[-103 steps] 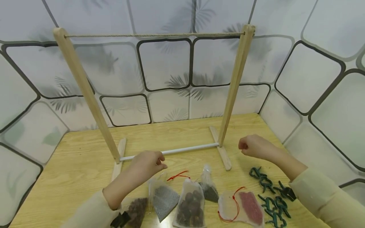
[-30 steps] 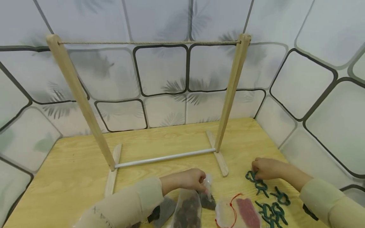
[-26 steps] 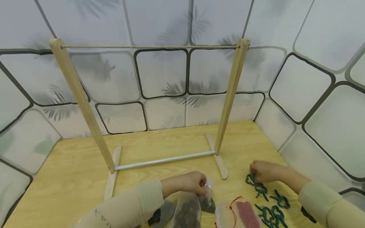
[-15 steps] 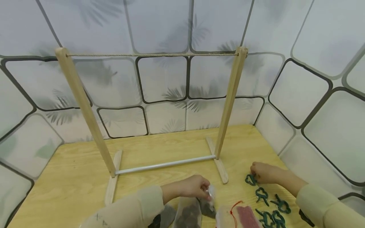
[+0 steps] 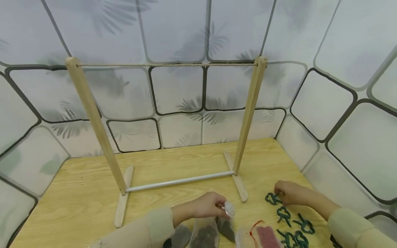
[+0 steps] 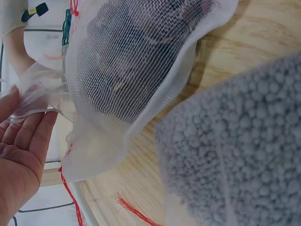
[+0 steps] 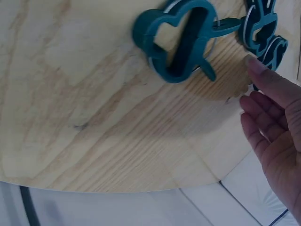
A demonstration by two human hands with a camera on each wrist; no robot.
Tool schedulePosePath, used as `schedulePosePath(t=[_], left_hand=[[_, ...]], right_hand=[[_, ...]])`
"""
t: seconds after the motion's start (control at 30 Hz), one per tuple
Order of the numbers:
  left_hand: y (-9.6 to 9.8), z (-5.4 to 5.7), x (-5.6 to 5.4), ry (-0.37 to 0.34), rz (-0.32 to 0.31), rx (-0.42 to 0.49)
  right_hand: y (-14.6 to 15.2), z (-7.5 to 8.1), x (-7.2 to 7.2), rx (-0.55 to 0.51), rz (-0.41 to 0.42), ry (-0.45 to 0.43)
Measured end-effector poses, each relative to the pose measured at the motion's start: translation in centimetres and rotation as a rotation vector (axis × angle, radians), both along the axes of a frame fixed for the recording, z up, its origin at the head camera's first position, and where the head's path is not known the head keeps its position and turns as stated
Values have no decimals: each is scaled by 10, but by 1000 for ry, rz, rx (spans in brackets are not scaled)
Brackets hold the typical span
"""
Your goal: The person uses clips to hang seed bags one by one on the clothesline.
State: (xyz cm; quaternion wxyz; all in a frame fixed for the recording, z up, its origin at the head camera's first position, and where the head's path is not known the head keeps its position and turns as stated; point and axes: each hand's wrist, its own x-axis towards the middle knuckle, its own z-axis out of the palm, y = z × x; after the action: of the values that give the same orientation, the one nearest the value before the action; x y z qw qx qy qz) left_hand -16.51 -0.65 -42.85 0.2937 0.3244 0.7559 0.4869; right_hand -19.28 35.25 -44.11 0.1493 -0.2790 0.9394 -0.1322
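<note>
My left hand (image 5: 207, 205) pinches the gathered clear top of a small plastic bag of dark grains (image 5: 226, 229). Beside it lie a white mesh bag of dark round lumps (image 6: 127, 56) and a bag of small grey beads (image 6: 235, 141). On the right, my right hand (image 5: 291, 193) has thumb and fingertips at the handles of a green plastic clip (image 5: 272, 198) and seems to pinch it; the fingers partly hide the grip. Several more green clips (image 5: 283, 214) are scattered nearer me on the table.
A wooden frame (image 5: 94, 120) with a cord (image 5: 167, 64) strung across its top and a white bar (image 5: 180, 180) low down stands on the wooden table (image 5: 173, 159). A bag with pink contents (image 5: 268, 237) and red string lies in front. Patterned walls (image 5: 183, 89) enclose the table.
My left hand came right from above the bags to the small bag and lifted its top slightly. My right hand came down to the clips and drew one apart from its neighbour. The view tilted up.
</note>
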Motion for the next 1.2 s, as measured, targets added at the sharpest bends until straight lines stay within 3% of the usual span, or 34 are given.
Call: schedulePosePath(t=[0.1, 0.3, 0.47, 0.57, 0.63, 0.77, 0.87, 1.07, 1.2], left_hand=[[-1, 0, 0, 17, 5, 9], [-2, 5, -6, 44, -24, -14], [-2, 9, -13, 70, -18, -30], [-4, 13, -16, 77, -8, -28], [-6, 17, -17, 65, 2, -18], [-8, 24, -19, 62, 11, -17], [-9, 28, -21, 84, 6, -16], [-14, 37, -23, 89, 22, 3], [-16, 39, -23, 65, 42, 2]], right_hand=[[5, -6, 0, -1, 54, 98], [9, -5, -1, -48, -8, 61], [7, -5, -3, -218, -11, 146], [4, -4, -5, -360, -56, 192], [2, -1, -7, -478, -122, 127], [-1, 14, -9, -704, -309, -111], [-5, 28, -12, -799, -378, -217], [-15, 44, -14, -823, -316, -263], [-23, 44, -16, -1034, -252, -389]])
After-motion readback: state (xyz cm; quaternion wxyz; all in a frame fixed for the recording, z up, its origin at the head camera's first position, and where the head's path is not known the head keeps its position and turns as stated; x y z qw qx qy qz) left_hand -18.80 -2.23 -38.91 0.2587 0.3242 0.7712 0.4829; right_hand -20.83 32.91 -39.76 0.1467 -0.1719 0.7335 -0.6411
